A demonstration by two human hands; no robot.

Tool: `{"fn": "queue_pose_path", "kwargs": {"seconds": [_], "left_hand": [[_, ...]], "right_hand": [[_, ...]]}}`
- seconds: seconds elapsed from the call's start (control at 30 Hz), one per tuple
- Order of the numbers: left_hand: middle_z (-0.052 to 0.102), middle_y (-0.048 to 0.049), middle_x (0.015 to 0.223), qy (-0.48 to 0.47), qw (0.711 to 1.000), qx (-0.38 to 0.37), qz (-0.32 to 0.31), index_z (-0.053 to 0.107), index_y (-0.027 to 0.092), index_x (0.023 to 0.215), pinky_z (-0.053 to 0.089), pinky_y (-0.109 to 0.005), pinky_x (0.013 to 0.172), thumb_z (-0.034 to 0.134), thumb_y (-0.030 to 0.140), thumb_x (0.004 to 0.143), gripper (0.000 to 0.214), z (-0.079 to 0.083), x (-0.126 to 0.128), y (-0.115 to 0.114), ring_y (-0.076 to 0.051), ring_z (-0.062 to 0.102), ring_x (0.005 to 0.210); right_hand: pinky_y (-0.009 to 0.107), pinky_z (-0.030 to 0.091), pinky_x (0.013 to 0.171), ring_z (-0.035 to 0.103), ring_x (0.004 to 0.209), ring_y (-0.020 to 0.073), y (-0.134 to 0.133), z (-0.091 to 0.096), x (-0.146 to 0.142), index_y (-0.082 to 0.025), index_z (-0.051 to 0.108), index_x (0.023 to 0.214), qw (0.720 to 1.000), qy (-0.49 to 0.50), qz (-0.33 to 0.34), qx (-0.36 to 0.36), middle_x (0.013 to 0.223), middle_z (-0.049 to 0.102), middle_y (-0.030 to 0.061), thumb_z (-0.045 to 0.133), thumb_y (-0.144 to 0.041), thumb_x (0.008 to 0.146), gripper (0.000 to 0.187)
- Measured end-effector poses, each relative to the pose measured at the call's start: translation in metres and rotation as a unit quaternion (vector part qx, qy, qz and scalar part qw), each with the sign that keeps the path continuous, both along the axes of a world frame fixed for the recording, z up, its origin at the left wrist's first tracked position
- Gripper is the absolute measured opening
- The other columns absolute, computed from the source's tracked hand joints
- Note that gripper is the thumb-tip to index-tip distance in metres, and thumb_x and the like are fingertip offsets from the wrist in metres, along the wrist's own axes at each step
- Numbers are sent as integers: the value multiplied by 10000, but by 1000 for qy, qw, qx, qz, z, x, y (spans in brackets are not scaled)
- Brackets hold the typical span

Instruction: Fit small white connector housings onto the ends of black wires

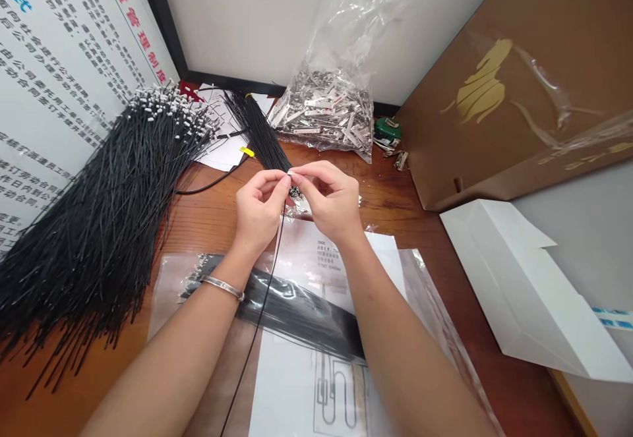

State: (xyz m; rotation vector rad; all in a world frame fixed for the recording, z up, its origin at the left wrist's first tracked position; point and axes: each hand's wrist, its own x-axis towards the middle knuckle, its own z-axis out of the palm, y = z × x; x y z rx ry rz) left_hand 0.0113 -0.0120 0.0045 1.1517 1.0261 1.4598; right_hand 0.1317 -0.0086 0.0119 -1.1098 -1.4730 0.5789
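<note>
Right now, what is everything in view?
cord pile: many, black with white tips, table left
cord bundle: one, black, back centre
clip bag: one, clear, silver clips inside, back
cardboard box: one, brown, right
paper bag: one, white, right
plastic sleeve: one, clear, black cords inside, under arms
single cord: one, black, hanging from fingers
bangle: one, silver, left wrist
hands: two, bare; left hand and right hand pinch the single cord's end

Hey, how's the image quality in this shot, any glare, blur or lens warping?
Head view: soft, even light with only faint shadows; glare sparkles on the crinkled clear plastic bag of silver metal clips; wide-angle warping tilts the brown cardboard box at the right edge; the left hand and right hand, pinching the thin black cord, are sharp at centre.
</note>
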Motion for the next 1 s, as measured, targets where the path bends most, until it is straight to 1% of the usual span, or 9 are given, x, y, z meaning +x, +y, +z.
{"fn": "queue_pose_path", "kwargs": {"seconds": [0.13, 0.37, 0.53, 0.7, 0.8, 0.9, 1.0], "left_hand": [[665, 6, 664, -6, 1000, 5, 4, 643, 195, 784, 465, -227, 494, 710, 347, 766, 168, 1, 0, 0, -103, 593, 520], [675, 0, 666, 0, 1000, -2, 12, 646, 192, 778, 465, -222, 494, 717, 369, 757, 192, -2, 1, 1, -98, 583, 510], [719, -27, 723, -4, 1000, -16, 14, 678, 177, 776, 465, -221, 496, 720, 333, 747, 164, -1, 1, 2, -92, 580, 513], [680, -11, 636, 8, 999, -32, 21, 710, 172, 771, 469, -224, 506, 723, 321, 738, 153, -1, 0, 1, -100, 578, 518], [673, -10, 625, 10, 999, -38, 13, 714, 168, 758, 497, -234, 541, 724, 311, 732, 145, -1, 0, 1, -109, 600, 538], [682, -12, 638, 15, 999, -39, 4, 711, 168, 743, 497, -230, 537, 718, 305, 729, 138, -2, 0, 2, -106, 601, 530], [691, -12, 650, 20, 999, -35, 3, 707, 168, 742, 489, -220, 527, 706, 296, 736, 128, -2, 0, 2, -99, 596, 521]], "right_hand": [[293, 394, 552, 526, 630, 124, 0, 0, 0, -234, 738, 809, 1000, 7, 8, 11, 827, 708, 26, 659, -281, 827, 95], [291, 408, 555, 538, 645, 129, -1, 1, 1, -231, 736, 815, 1000, -12, 0, -7, 837, 709, 28, 647, -306, 831, 117], [290, 388, 541, 497, 599, 113, -1, -1, 1, -216, 734, 828, 1000, -15, -5, -1, 855, 710, 33, 648, -283, 831, 109], [288, 384, 530, 474, 570, 105, -1, 0, 1, -217, 733, 846, 1000, -18, -9, -8, 852, 707, 28, 646, -273, 828, 106], [288, 407, 546, 525, 608, 116, 0, 0, 2, -215, 730, 843, 1000, -16, -5, -10, 856, 706, 31, 648, -271, 826, 101], [291, 440, 573, 580, 651, 130, 1, -2, 2, -216, 728, 847, 1000, -14, 1, -16, 868, 705, 35, 638, -264, 835, 103], [292, 453, 585, 601, 665, 133, 1, -3, 3, -212, 724, 845, 1000, -13, 6, -19, 869, 704, 37, 628, -253, 840, 104]]}}
